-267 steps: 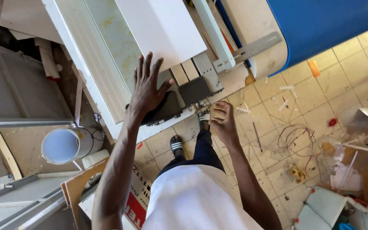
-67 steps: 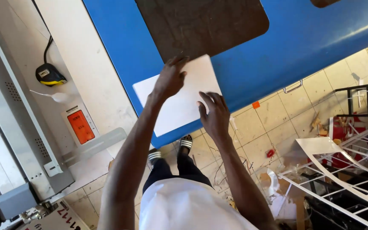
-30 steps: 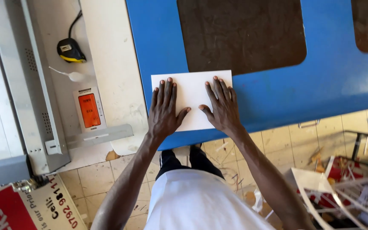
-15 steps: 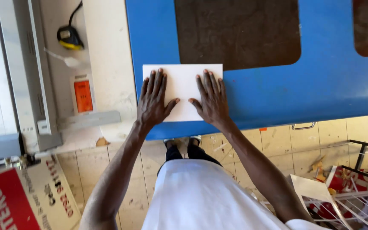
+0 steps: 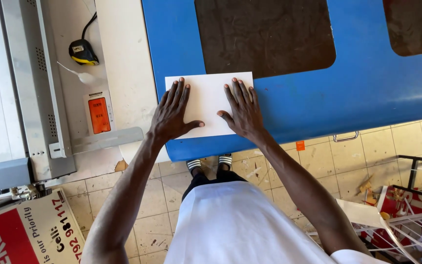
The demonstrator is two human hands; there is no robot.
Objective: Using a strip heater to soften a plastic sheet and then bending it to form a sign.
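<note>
A white rectangular sheet (image 5: 206, 93) lies flat near the front edge of a blue table (image 5: 318, 102). My left hand (image 5: 172, 112) rests palm down on the sheet's left side, fingers spread. My right hand (image 5: 242, 107) presses flat on its right side, fingers spread too. Neither hand grips anything. A dark brown rounded panel (image 5: 264, 34) sits in the tabletop just beyond the sheet.
A grey metal machine (image 5: 20, 93) stands at the left beside a white surface (image 5: 123, 63) carrying a yellow-black tape measure (image 5: 83, 52) and an orange-labelled card (image 5: 98, 115). A red-and-white sign (image 5: 20, 234) leans on the tiled floor. Wire racks (image 5: 416, 230) and scraps lie at the right.
Earlier I stood at a different white machine. I then carried the white sheet to the blue table and laid it flat. Over the last second both hands stay flat on it.
</note>
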